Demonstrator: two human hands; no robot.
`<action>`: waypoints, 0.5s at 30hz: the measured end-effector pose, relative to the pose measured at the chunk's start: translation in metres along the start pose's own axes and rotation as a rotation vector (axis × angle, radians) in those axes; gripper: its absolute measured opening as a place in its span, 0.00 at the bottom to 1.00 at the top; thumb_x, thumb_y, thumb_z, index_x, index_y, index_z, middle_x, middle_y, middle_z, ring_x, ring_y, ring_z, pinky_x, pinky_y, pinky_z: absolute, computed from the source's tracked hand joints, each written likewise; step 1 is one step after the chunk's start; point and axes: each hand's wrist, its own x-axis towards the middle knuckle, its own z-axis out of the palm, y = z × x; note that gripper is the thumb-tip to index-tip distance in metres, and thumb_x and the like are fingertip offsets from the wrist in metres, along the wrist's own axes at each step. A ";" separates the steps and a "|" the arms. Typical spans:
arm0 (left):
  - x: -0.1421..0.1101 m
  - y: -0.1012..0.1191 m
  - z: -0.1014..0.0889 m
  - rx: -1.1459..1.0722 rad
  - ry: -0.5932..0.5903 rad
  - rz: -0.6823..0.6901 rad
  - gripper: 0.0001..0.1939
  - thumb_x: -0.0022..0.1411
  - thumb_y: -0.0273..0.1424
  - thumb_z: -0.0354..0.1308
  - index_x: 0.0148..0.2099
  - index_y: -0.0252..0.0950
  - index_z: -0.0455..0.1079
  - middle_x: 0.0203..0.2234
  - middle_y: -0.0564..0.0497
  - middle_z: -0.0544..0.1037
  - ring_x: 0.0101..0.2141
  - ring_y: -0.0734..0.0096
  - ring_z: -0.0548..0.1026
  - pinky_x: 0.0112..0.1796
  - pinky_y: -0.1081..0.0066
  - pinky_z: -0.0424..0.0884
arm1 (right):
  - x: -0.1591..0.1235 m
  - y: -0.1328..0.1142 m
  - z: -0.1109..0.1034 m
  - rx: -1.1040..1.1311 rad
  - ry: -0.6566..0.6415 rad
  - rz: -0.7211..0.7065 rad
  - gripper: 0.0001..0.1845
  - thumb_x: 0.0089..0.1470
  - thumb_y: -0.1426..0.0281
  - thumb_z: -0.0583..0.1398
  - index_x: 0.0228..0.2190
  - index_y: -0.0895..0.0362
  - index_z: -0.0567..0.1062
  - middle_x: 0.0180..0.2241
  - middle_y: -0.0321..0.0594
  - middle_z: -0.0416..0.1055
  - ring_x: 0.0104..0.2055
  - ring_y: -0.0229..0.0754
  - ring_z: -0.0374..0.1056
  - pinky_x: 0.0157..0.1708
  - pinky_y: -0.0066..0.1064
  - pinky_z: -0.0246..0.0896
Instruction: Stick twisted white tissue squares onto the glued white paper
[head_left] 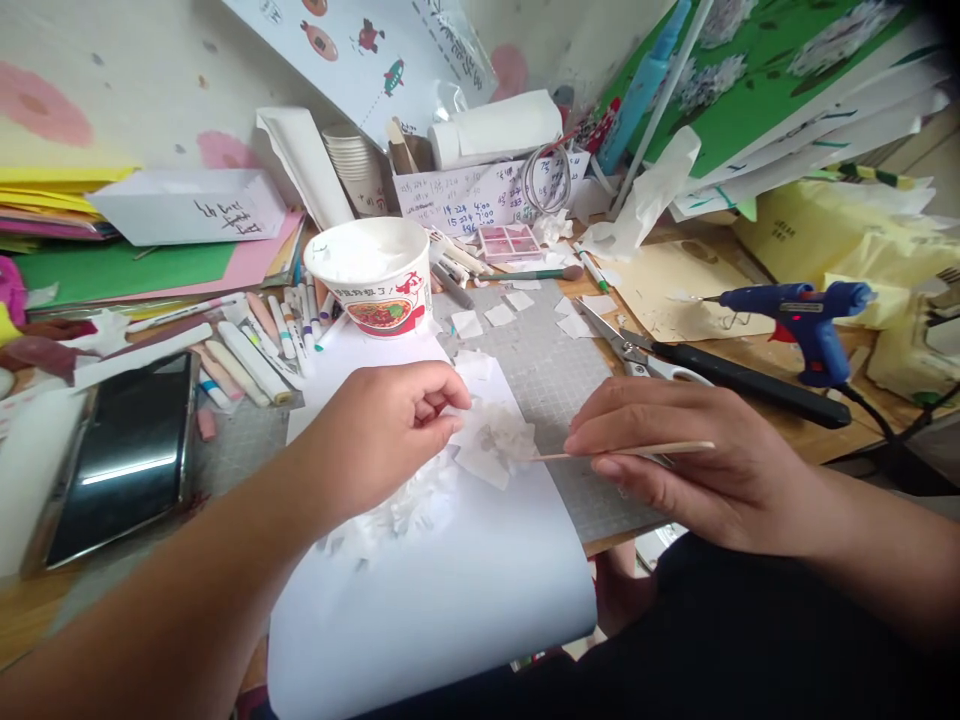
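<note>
Between thumb and fingers of my right hand (667, 450) lies a thin wooden stick (630, 452), its tip at a small heap of crumpled white tissue pieces (502, 440). Just left of that heap hovers my left hand (405, 425), fingers curled in and thumb close to the fingertips; whatever they pinch, if anything, is too small to make out. Under both is a large white paper sheet (435, 600), its near end curling over the table edge. More white scraps (397, 515) lie on the sheet, partly hidden by my left forearm.
A paper bowl (367, 270) stands behind my left hand. Cut paper squares (499, 315) lie on the grey cutting mat (555, 375). To the right are scissors (626, 345) and a blue glue gun (810, 320). Markers (255, 360) and a dark-screened tablet (124, 450) lie left.
</note>
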 end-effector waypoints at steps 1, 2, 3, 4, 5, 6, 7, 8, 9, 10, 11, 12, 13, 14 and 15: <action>0.000 0.000 0.000 0.017 -0.005 -0.005 0.04 0.55 0.31 0.56 0.33 0.42 0.72 0.23 0.58 0.76 0.25 0.74 0.73 0.22 0.77 0.64 | 0.000 0.000 0.001 0.004 0.018 0.009 0.09 0.57 0.76 0.57 0.39 0.57 0.74 0.34 0.42 0.75 0.38 0.40 0.70 0.37 0.31 0.67; 0.000 -0.001 0.000 0.028 -0.015 -0.006 0.04 0.55 0.31 0.55 0.33 0.42 0.72 0.23 0.59 0.76 0.24 0.74 0.73 0.22 0.77 0.63 | -0.001 0.000 0.002 0.002 0.036 0.013 0.09 0.57 0.77 0.57 0.40 0.57 0.74 0.35 0.42 0.75 0.39 0.40 0.70 0.37 0.31 0.67; 0.000 -0.002 0.001 0.035 -0.026 -0.002 0.05 0.55 0.31 0.55 0.32 0.43 0.72 0.23 0.59 0.76 0.24 0.74 0.73 0.22 0.77 0.63 | -0.001 0.000 0.004 -0.005 0.047 0.011 0.10 0.56 0.77 0.58 0.40 0.58 0.74 0.36 0.43 0.75 0.39 0.40 0.70 0.38 0.31 0.67; 0.001 -0.003 0.001 0.038 -0.033 0.005 0.05 0.55 0.31 0.55 0.32 0.43 0.72 0.23 0.59 0.76 0.24 0.74 0.73 0.22 0.76 0.63 | 0.000 0.000 0.006 -0.014 0.050 0.003 0.10 0.56 0.77 0.58 0.41 0.58 0.74 0.37 0.44 0.75 0.40 0.40 0.70 0.38 0.31 0.67; 0.001 -0.003 0.002 0.038 -0.036 0.010 0.05 0.55 0.31 0.55 0.32 0.43 0.72 0.23 0.59 0.75 0.24 0.74 0.73 0.22 0.76 0.63 | 0.000 -0.001 0.008 -0.024 0.043 -0.010 0.11 0.56 0.77 0.58 0.42 0.58 0.74 0.37 0.44 0.75 0.40 0.40 0.70 0.39 0.32 0.67; 0.001 -0.004 0.002 0.037 -0.039 0.012 0.05 0.55 0.31 0.55 0.31 0.42 0.72 0.22 0.59 0.75 0.24 0.75 0.72 0.22 0.76 0.63 | 0.001 -0.001 0.010 -0.033 0.032 -0.023 0.11 0.56 0.77 0.58 0.42 0.58 0.74 0.38 0.44 0.75 0.40 0.40 0.70 0.39 0.32 0.66; 0.002 -0.004 0.002 0.035 -0.041 0.012 0.05 0.55 0.30 0.54 0.31 0.42 0.72 0.22 0.59 0.75 0.24 0.75 0.72 0.23 0.76 0.63 | 0.002 -0.001 0.012 -0.040 0.021 -0.034 0.11 0.57 0.77 0.58 0.43 0.58 0.73 0.38 0.44 0.75 0.40 0.40 0.70 0.39 0.31 0.66; 0.002 -0.005 0.002 0.033 -0.041 0.012 0.05 0.55 0.30 0.54 0.30 0.42 0.71 0.22 0.59 0.75 0.23 0.75 0.72 0.23 0.76 0.63 | 0.003 -0.002 0.013 -0.045 0.015 -0.042 0.12 0.57 0.77 0.57 0.43 0.58 0.73 0.38 0.44 0.76 0.40 0.40 0.70 0.39 0.31 0.66; 0.002 -0.005 0.002 0.032 -0.042 0.012 0.05 0.55 0.30 0.54 0.30 0.41 0.71 0.22 0.59 0.75 0.23 0.75 0.72 0.23 0.76 0.63 | 0.004 -0.003 0.014 -0.054 0.014 -0.044 0.12 0.57 0.77 0.57 0.43 0.57 0.73 0.38 0.44 0.76 0.40 0.40 0.70 0.39 0.32 0.66; 0.002 -0.005 0.001 0.031 -0.043 0.014 0.05 0.55 0.30 0.54 0.30 0.41 0.71 0.21 0.59 0.74 0.23 0.75 0.71 0.23 0.76 0.63 | 0.005 -0.003 0.014 -0.069 0.016 -0.039 0.12 0.58 0.77 0.57 0.43 0.57 0.73 0.38 0.44 0.76 0.40 0.40 0.70 0.39 0.32 0.66; 0.002 -0.005 0.001 0.031 -0.046 0.017 0.05 0.55 0.30 0.54 0.30 0.41 0.71 0.21 0.59 0.74 0.23 0.74 0.71 0.23 0.76 0.63 | 0.006 -0.004 0.015 -0.089 0.018 -0.034 0.11 0.58 0.76 0.56 0.43 0.57 0.73 0.38 0.44 0.76 0.40 0.40 0.70 0.39 0.32 0.66; 0.002 -0.005 0.001 0.032 -0.047 0.022 0.05 0.55 0.30 0.54 0.29 0.41 0.71 0.22 0.59 0.74 0.23 0.74 0.71 0.24 0.75 0.63 | 0.008 -0.004 0.015 -0.107 0.013 -0.027 0.11 0.58 0.76 0.56 0.43 0.56 0.73 0.38 0.44 0.76 0.40 0.40 0.70 0.39 0.33 0.66; 0.002 -0.005 0.001 0.035 -0.047 0.027 0.06 0.55 0.30 0.53 0.29 0.41 0.71 0.22 0.59 0.74 0.24 0.74 0.71 0.24 0.75 0.63 | 0.009 -0.005 0.015 -0.121 0.003 -0.023 0.10 0.58 0.76 0.56 0.42 0.56 0.73 0.38 0.43 0.76 0.40 0.40 0.70 0.39 0.33 0.66; 0.001 -0.005 0.001 0.039 -0.047 0.033 0.06 0.55 0.30 0.53 0.29 0.41 0.70 0.22 0.60 0.74 0.24 0.74 0.70 0.25 0.75 0.63 | 0.009 -0.005 0.014 -0.127 -0.010 -0.020 0.10 0.58 0.76 0.56 0.42 0.56 0.73 0.37 0.43 0.76 0.40 0.40 0.70 0.39 0.33 0.66; 0.001 -0.005 0.001 0.043 -0.044 0.040 0.06 0.55 0.30 0.52 0.29 0.41 0.70 0.22 0.60 0.74 0.24 0.75 0.70 0.25 0.75 0.62 | 0.010 -0.005 0.013 -0.122 -0.024 -0.020 0.10 0.58 0.76 0.56 0.41 0.56 0.73 0.36 0.43 0.76 0.39 0.40 0.70 0.39 0.34 0.66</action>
